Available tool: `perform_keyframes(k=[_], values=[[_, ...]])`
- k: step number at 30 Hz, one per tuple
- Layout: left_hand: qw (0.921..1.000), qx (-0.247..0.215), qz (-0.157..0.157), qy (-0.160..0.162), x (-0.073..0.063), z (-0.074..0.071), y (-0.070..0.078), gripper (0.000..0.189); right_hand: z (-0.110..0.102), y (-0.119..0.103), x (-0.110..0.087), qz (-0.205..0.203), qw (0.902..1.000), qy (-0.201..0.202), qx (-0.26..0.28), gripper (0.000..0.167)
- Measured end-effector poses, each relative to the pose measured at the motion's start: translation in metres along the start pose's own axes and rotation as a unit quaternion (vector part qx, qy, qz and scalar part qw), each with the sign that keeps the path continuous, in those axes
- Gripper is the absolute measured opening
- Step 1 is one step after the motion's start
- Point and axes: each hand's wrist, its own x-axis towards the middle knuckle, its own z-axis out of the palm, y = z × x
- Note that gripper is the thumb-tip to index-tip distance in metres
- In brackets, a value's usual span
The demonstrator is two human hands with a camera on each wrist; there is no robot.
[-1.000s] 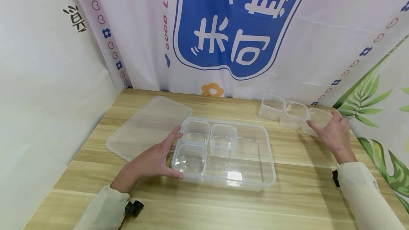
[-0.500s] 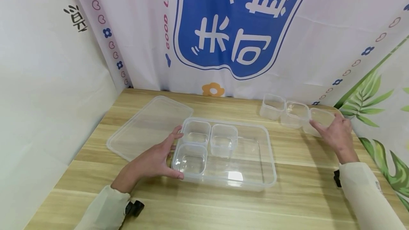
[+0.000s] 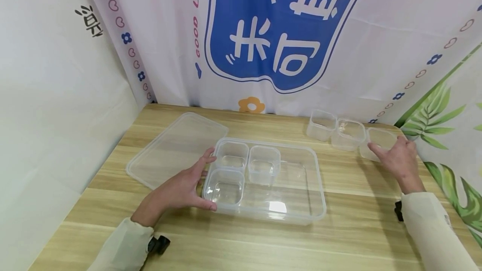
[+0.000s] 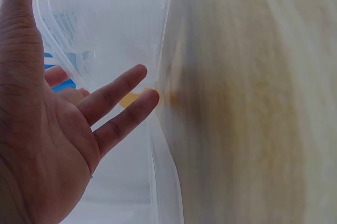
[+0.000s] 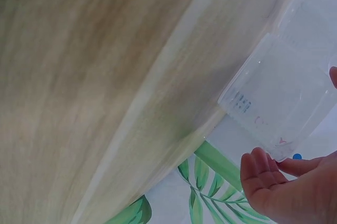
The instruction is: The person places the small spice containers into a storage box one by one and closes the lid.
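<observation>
A large clear plastic box [image 3: 290, 187] lies mid-table, with three small square clear containers, one of them [image 3: 227, 187] at the near left corner, grouped in its left half. My left hand [image 3: 184, 185] rests against its left end, fingers spread and fairly straight, thumb by the near corner; in the left wrist view two fingers extend beside the clear plastic wall [image 4: 116, 13]. Farther right, my right hand [image 3: 401, 160] holds the rightmost loose square container [image 3: 380, 138] between thumb and fingers. In the right wrist view, curled fingers touch that container's edge [image 5: 279, 97].
Two more loose containers, the left [image 3: 321, 125] and the middle [image 3: 348, 134], stand at the back right. A flat clear lid [image 3: 177, 149] lies left of the box, partly behind my left arm. A printed cloth [image 3: 173, 53] hangs along the table's back edge.
My right hand and the rightmost container have shifted slightly right, widening its separation from the middle one. The left hand and the large box stay in place.
</observation>
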Motion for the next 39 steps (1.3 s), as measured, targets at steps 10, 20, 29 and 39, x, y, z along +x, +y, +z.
perform_keyframes(k=[10, 20, 29, 39], values=[[1.0, 0.007, -0.001, 0.004, 0.001, -0.001, 0.001, 0.144, -0.001, 0.0, 0.002, -0.01, 0.9998, 0.016, 0.01, 0.106], [0.9999, 0.011, 0.002, 0.004, 0.001, -0.001, 0.001, 0.144, 0.001, 0.003, 0.002, -0.022, 0.9985, 0.032, 0.04, 0.103], [1.0, 0.008, -0.001, 0.004, 0.0, -0.001, 0.001, 0.145, -0.001, 0.006, -0.001, -0.04, 0.9975, 0.031, 0.048, 0.097], [1.0, 0.007, 0.002, -0.002, 0.0, -0.001, 0.002, 0.144, 0.001, 0.011, -0.003, -0.03, 0.9974, 0.017, 0.063, 0.094]])
